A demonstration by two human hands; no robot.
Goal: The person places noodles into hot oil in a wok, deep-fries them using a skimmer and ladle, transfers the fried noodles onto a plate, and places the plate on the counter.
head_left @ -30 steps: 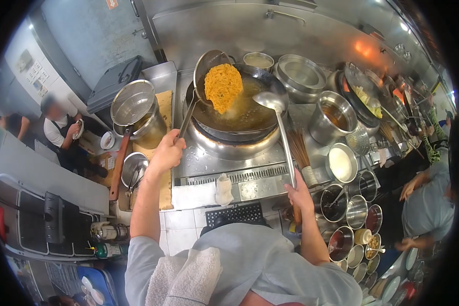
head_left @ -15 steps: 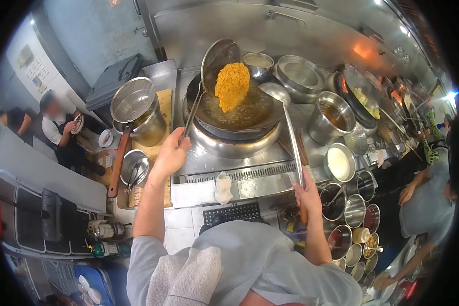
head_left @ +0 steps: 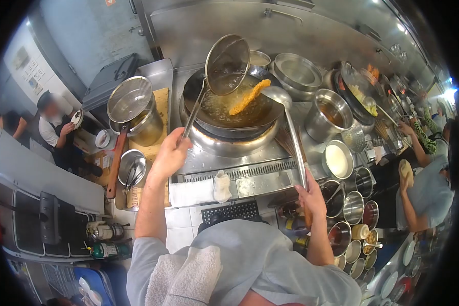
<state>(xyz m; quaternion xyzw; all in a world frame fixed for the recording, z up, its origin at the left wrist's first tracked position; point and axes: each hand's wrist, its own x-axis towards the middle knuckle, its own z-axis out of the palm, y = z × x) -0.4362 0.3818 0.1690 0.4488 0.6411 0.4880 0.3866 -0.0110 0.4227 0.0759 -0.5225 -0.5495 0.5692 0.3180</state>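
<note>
My left hand [head_left: 168, 155] grips the handle of a round mesh strainer [head_left: 228, 61], which is tilted up over the back left of the wok [head_left: 193, 94]. In my right hand [head_left: 311, 198] is the long handle of a ladle [head_left: 295, 135]; its bowl is at the wok's right side. A golden, crisp-looking fried piece [head_left: 249, 99] stands slanted between the two tools, its lower end at the bubbling oil [head_left: 217, 116]. Whether the strainer or ladle touches it, I cannot tell.
A second strainer [head_left: 131, 98] lies across a metal pot [head_left: 149, 127] on the left. To the right stand a pot of brown liquid [head_left: 332, 116], a bowl with something white [head_left: 337, 159] and several sauce containers [head_left: 340, 237]. Co-workers are at both sides.
The fried piece has turned from broad side to a narrow slanted edge and shifted right and down. The strainer has moved slightly right and up, apart from the piece's earlier spot.
</note>
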